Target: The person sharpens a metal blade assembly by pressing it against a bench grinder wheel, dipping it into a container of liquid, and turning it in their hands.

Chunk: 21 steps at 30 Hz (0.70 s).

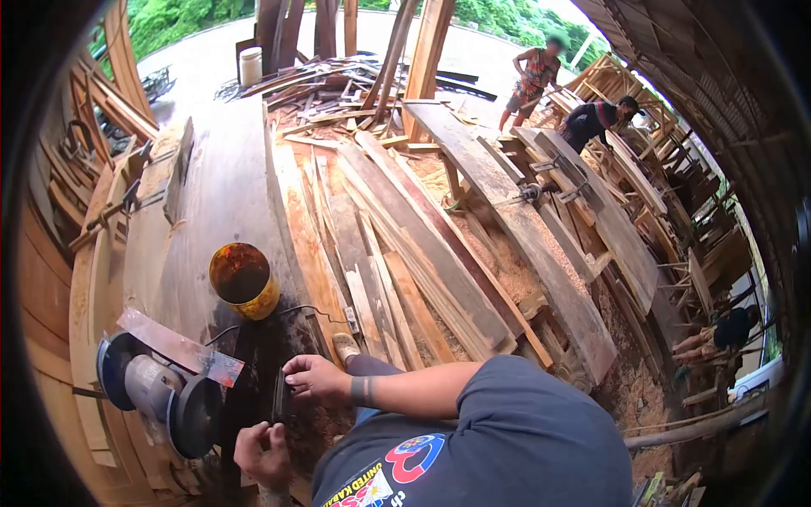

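A dark narrow bar (280,395) lies between my two hands over the dark, wet end of the bench. My right hand (314,380) pinches its upper end between thumb and fingers. At its lower end is my left hand (263,455), fingers curled against it. To the left of the hands stands a bench grinder (155,387) with two round wheels, and a clear, stained strip (182,346) is fixed across its top. A yellow, stained bucket (244,281), open at the top, sits on the bench above the hands.
A wide wooden bench top (228,177) stretches away ahead. Long boards (422,245) and sawdust lie at centre, beside a plank table (507,203). A black cord (296,308) runs to a white socket (351,318). Several people are at the right, among them a person bending (591,122).
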### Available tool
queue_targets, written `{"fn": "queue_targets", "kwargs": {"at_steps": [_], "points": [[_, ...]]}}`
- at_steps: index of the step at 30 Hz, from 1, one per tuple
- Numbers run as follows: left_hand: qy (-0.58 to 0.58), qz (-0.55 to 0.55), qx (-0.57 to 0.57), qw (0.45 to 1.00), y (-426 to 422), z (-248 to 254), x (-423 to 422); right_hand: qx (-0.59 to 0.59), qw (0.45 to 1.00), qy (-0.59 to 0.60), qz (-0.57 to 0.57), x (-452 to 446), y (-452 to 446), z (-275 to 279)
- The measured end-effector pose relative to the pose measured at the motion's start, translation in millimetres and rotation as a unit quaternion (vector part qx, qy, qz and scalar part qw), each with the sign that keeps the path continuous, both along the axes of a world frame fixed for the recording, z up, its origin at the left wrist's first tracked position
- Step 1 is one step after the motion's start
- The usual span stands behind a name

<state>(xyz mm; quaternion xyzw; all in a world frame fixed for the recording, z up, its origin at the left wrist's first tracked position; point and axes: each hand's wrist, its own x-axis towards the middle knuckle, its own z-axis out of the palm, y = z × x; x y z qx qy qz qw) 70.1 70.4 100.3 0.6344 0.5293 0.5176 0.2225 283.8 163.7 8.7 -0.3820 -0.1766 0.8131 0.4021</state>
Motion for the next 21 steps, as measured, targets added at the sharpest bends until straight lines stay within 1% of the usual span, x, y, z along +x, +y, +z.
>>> {"fn": "queue_targets", "kwargs": {"at_steps": [1, 2, 3, 4, 5, 7, 8, 9, 10, 12, 13, 14, 15, 16, 18, 19, 20, 21], "points": [[-0.051, 0.007, -0.037, 0.998, 0.5, -1.2, 0.2, 0.029, 0.999, 0.013, -0.003, 3.8, 1.2, 0.0], [-0.196, 0.014, -0.129, 0.972, 6.4, -10.6, 0.3, 0.063, 0.998, 0.008, 0.005, 6.6, 1.4, -0.5], [-0.239, -0.006, -0.209, 0.948, 15.3, -6.6, -4.3, 0.095, 0.995, 0.003, 0.013, 12.2, 2.8, 7.4], [-0.281, -0.024, -0.287, 0.916, 24.0, 0.0, -5.8, 0.126, 0.992, -0.002, 0.023, 18.4, 3.5, 19.4], [-0.316, -0.061, -0.355, 0.878, 25.2, 5.7, -5.5, 0.154, 0.987, 0.026, 0.046, 23.6, 2.4, 31.3], [-0.381, -0.13, -0.48, 0.779, 25.4, 13.7, -3.5, 0.258, 0.964, -0.023, 0.062, 24.4, 3.4, 41.8], [-0.391, -0.136, -0.48, 0.774, 23.4, 14.9, -0.4, 0.307, 0.948, -0.047, 0.071, 25.2, 3.2, 47.1], [-0.4, -0.14, -0.481, 0.767, 19.0, 15.6, 3.4, 0.303, 0.946, -0.062, 0.095, 27.6, 0.9, 66.9], [-0.41, -0.142, -0.482, 0.761, 15.4, 16.1, 5.1, 0.322, 0.94, -0.07, 0.094, 27.3, 1.4, 69.8], [-0.369, -0.19, -0.458, 0.786, 14.1, 17.1, 3.3, 0.36, 0.925, -0.08, 0.096, 21.3, 2.1, 69.9], [-0.349, -0.213, -0.444, 0.798, 15.6, 18.4, 2.7, 0.349, 0.93, -0.058, 0.095, 20.1, 2.9, 71.4], [-0.327, -0.235, -0.43, 0.808, 18.0, 20.8, 2.8, 0.311, 0.943, -0.035, 0.116, 21.6, 3.9, 75.1], [-0.317, -0.211, -0.442, 0.812, 17.4, 35.7, 5.0, 0.316, 0.941, -0.027, 0.115, 20.0, 5.6, 73.7], [-0.301, -0.219, -0.428, 0.824, 18.5, 39.2, 3.7, 0.321, 0.94, -0.02, 0.115, 18.0, 6.9, 72.8], [-0.266, -0.233, -0.403, 0.844, 19.9, 44.4, 2.3, 0.358, 0.926, -0.045, 0.114, 17.1, 7.9, 81.3], [-0.25, -0.207, -0.405, 0.855, 20.7, 48.2, 2.8, 0.355, 0.925, -0.068, 0.118, 18.8, 9.7, 89.3], [-0.276, -0.217, -0.382, 0.855, 22.6, 56.6, 10.1, 0.347, 0.925, -0.082, 0.132, 19.0, 10.7, 96.2], [-0.241, -0.213, -0.379, 0.868, 27.2, 58.8, 7.8, 0.342, 0.928, -0.085, 0.12, 18.1, 12.0, 94.9]]}}
